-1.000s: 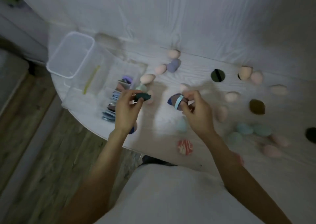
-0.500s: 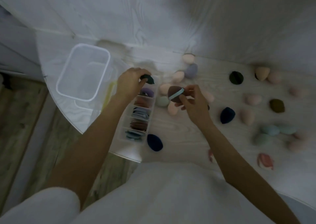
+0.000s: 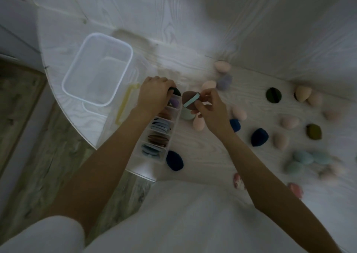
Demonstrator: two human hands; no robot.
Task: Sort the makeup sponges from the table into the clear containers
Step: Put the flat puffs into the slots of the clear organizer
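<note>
Right now the left hand (image 3: 154, 92) is pinched round a dark green puff (image 3: 176, 92) and holds it over the far end of the divided organiser (image 3: 161, 129), just above the slot with a lilac puff (image 3: 174, 102). The right hand (image 3: 209, 109) is closed on a brown puff with a teal strap (image 3: 190, 101), held up just beside the organiser's far end and not yet over any slot. So the step in hand looks like dropping the green one into a far compartment, with the brown one waiting its turn. The next move probably calls for easing the green puff down edge-first so it stands among its kind, then finding the brown slot (image 3: 158, 139) nearer the body. Many loose sponges lie on the desk (image 3: 202, 152) to the organiser's right; the big clear tub (image 3: 97, 69) sits to its left.
</note>
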